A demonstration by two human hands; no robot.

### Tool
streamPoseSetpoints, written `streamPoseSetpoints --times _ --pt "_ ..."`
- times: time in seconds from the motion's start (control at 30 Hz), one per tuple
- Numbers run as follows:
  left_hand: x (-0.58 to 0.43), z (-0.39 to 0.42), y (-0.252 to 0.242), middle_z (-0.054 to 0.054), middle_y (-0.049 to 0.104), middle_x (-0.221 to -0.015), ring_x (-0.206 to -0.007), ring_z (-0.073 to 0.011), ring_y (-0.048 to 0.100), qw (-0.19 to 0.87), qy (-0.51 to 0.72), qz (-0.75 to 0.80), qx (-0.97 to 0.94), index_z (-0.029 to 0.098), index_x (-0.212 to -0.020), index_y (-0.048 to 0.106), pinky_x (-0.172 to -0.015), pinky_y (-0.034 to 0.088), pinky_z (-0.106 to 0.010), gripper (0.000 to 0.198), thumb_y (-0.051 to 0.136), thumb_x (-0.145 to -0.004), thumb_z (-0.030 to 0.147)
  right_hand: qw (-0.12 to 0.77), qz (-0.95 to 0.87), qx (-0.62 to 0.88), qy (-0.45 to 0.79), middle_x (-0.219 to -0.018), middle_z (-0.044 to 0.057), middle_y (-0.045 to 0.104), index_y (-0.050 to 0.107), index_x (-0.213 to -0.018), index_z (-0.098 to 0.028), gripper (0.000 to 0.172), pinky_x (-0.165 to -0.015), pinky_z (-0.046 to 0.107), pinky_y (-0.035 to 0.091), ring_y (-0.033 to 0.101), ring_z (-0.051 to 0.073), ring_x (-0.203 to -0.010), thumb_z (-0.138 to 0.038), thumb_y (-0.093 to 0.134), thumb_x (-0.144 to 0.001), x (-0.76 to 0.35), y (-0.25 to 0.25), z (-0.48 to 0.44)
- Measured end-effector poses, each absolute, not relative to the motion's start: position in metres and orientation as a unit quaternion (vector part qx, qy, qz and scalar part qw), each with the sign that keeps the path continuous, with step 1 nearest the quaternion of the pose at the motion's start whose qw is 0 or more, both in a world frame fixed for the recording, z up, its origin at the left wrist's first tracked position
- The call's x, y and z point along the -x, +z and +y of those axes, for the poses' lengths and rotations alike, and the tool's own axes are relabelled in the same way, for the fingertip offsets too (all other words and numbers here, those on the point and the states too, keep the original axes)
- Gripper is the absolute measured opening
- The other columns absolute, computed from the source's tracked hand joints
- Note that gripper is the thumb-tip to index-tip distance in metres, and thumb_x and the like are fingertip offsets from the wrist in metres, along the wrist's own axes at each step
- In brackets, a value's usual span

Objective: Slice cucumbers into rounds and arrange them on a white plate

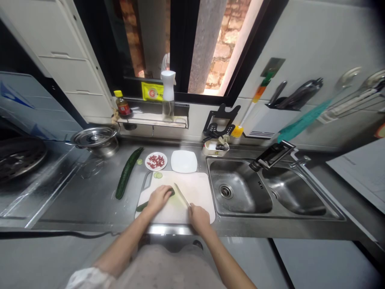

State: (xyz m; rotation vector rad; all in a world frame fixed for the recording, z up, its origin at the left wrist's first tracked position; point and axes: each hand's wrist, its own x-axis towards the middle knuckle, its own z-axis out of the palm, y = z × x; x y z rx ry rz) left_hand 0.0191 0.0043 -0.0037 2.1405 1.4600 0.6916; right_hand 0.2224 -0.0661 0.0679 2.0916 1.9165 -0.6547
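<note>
Forearms (pixel 128 241), 2, bare near the wrists, crossing the front edge of a steel counter (pixel 87 208). Right hand (pixel 199 218): fingers closed around the handle of 1 knife (pixel 182 196), its blade slanting away and leftward, tip near the cucumber's far end. Left hand (pixel 159 198): fingers curled together, pinning 1 cut cucumber (pixel 142 207) (mostly hidden under the palm) against the board.

Cutting board (pixel 195 188), white, its near edge close to the counter's front edge, its right edge just beside the sink rim; right of the blade, open room as far as that edge. Cucumber slices (pixel 158 175), a small overlapping group, at the board's far left corner.

Sink (pixel 240 188), steel, 2 basins, to the right. Whole cucumber (pixel 129 173), 1, lying lengthwise left of the board, a strip of counter between. Loose slice (pixel 139 161), 1, beside its far end. Round plate (pixel 156 161) with red chopped pieces and square white plate (pixel 184 161), side by side just beyond the board's far edge. Lidded pot (pixel 96 141), at far left. Wall shelf (pixel 141 120), bearing 1 spray bottle (pixel 168 96), below a window (pixel 207 48).
</note>
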Motion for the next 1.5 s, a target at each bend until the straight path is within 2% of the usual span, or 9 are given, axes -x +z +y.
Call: streamPoseSetpoints --times 0.23,0.37,0.5,0.63,0.83,0.93,1.07,1.27,1.5 --pt "-0.012 0.013 -0.002 -0.007 0.068 -0.110 -0.103 -0.0205 0.061 0.269 0.334 0.584 -0.689 0.020 -0.107 0.067 -0.093 0.047 -0.034 0.034 0.042 -0.093 0.039 0.103 0.677 -0.713 -0.147 -0.094 0.008 0.070 0.060 -0.119 -0.027 0.034 -0.071 0.028 0.037 0.064 0.019 -0.088 -0.028 0.032 -0.098 -0.235 0.070 -0.076" --pt "-0.009 0.019 0.019 -0.009 0.068 -0.111 -0.103 -0.0214 0.062 0.340 0.375 0.610 -0.610 0.017 -0.106 0.067 -0.091 0.049 -0.033 0.037 0.044 -0.090 0.042 0.067 0.703 -0.701 -0.104 -0.097 0.008 0.068 0.058 -0.125 -0.024 0.036 -0.076 0.029 0.034 0.060 0.020 -0.092 -0.020 0.045 -0.091 -0.238 0.067 -0.081" --pt "-0.013 0.017 0.047 -0.007 0.070 -0.107 -0.099 -0.0209 0.063 0.423 0.319 0.552 -0.644 0.018 -0.105 0.069 -0.085 0.050 -0.030 0.038 0.054 -0.084 0.045 0.037 0.736 -0.672 -0.081 -0.094 0.008 0.066 0.057 -0.125 -0.023 0.039 -0.077 0.030 0.031 0.056 0.021 -0.091 -0.020 0.052 -0.087 -0.238 0.062 -0.084" --pt "-0.019 0.009 0.061 -0.003 0.072 -0.089 -0.079 -0.0171 0.064 0.476 0.199 0.489 -0.704 0.019 -0.103 0.070 -0.071 0.048 -0.024 0.036 0.063 -0.075 0.040 0.005 0.765 -0.642 -0.056 -0.089 0.007 0.064 0.058 -0.124 -0.024 0.037 -0.074 0.030 0.029 0.054 0.020 -0.086 -0.020 0.051 -0.088 -0.235 0.058 -0.085" --pt "-0.022 0.004 0.060 -0.001 0.070 -0.076 -0.068 -0.0157 0.062 0.462 0.110 0.505 -0.721 0.017 -0.089 0.073 -0.061 0.041 -0.022 0.029 0.064 -0.069 0.036 0.004 0.774 -0.631 -0.056 -0.085 0.005 0.063 0.059 -0.121 -0.023 0.036 -0.074 0.031 0.026 0.051 0.019 -0.085 -0.020 0.054 -0.086 -0.236 0.055 -0.087" --pt "-0.021 0.005 0.062 0.000 0.068 -0.072 -0.065 -0.0147 0.059 0.458 0.094 0.494 -0.733 0.017 -0.087 0.073 -0.057 0.037 -0.022 0.029 0.066 -0.068 0.039 0.010 0.773 -0.632 -0.059 -0.086 0.005 0.063 0.059 -0.120 -0.023 0.036 -0.073 0.031 0.026 0.051 0.019 -0.085 -0.021 0.056 -0.084 -0.238 0.054 -0.088" --pt "-0.022 0.004 0.064 0.001 0.065 -0.070 -0.063 -0.0135 0.057 0.438 0.099 0.492 -0.746 0.018 -0.082 0.071 -0.055 0.034 -0.021 0.023 0.068 -0.065 0.033 0.012 0.772 -0.633 -0.058 -0.086 0.005 0.063 0.060 -0.118 -0.024 0.035 -0.073 0.031 0.026 0.052 0.019 -0.084 -0.021 0.057 -0.084 -0.239 0.052 -0.088" --pt "-0.019 0.010 0.057 0.001 0.065 -0.069 -0.063 -0.0124 0.057 0.473 0.157 0.510 -0.701 0.017 -0.080 0.065 -0.057 0.039 -0.020 0.012 0.062 -0.070 0.023 0.026 0.767 -0.638 -0.063 -0.087 0.005 0.063 0.060 -0.117 -0.024 0.035 -0.072 0.030 0.027 0.053 0.019 -0.084 -0.020 0.057 -0.083 -0.242 0.053 -0.087" --pt "0.001 0.047 0.016 -0.003 0.068 -0.076 -0.070 -0.0140 0.062 0.393 0.307 0.677 -0.541 0.015 -0.078 0.065 -0.066 0.046 -0.023 0.012 0.067 -0.070 0.023 0.023 0.743 -0.665 -0.080 -0.085 0.005 0.065 0.061 -0.121 -0.023 0.036 -0.074 0.029 0.029 0.055 0.019 -0.085 -0.020 0.052 -0.086 -0.250 0.055 -0.088"
